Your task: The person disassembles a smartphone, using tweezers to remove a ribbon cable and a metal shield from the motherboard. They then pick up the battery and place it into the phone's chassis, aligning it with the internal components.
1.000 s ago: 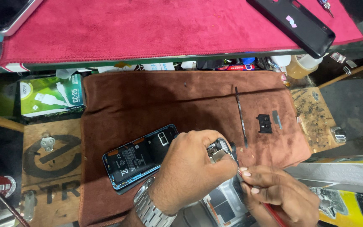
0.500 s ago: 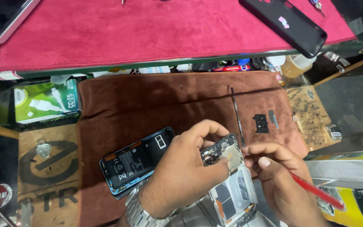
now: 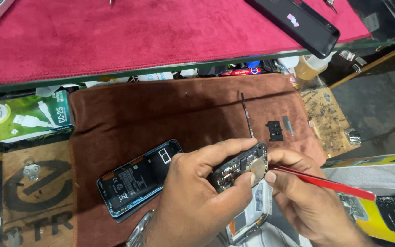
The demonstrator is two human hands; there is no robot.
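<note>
My left hand (image 3: 197,196) grips the top end of an opened phone (image 3: 241,167), fingers and thumb pinched around its exposed dark circuit board. The phone's lower part (image 3: 252,212) runs down towards me, partly hidden by both hands. My right hand (image 3: 302,196) holds a red thin tool (image 3: 325,183) whose tip rests at the board's right edge. A second opened phone with a blue frame and black battery (image 3: 138,178) lies on the brown cloth (image 3: 170,114) just left of my left hand.
A thin black metal pry tool (image 3: 247,114), a small black bracket (image 3: 275,130) and a grey strip (image 3: 288,125) lie on the cloth. A green and white box (image 3: 33,116) sits left. Above is a red mat (image 3: 138,32) with a black phone (image 3: 298,23).
The view has shifted down and closer. My hands have lifted the phone's top end higher, the board is more exposed, and the red tool lies flatter against its right edge.
</note>
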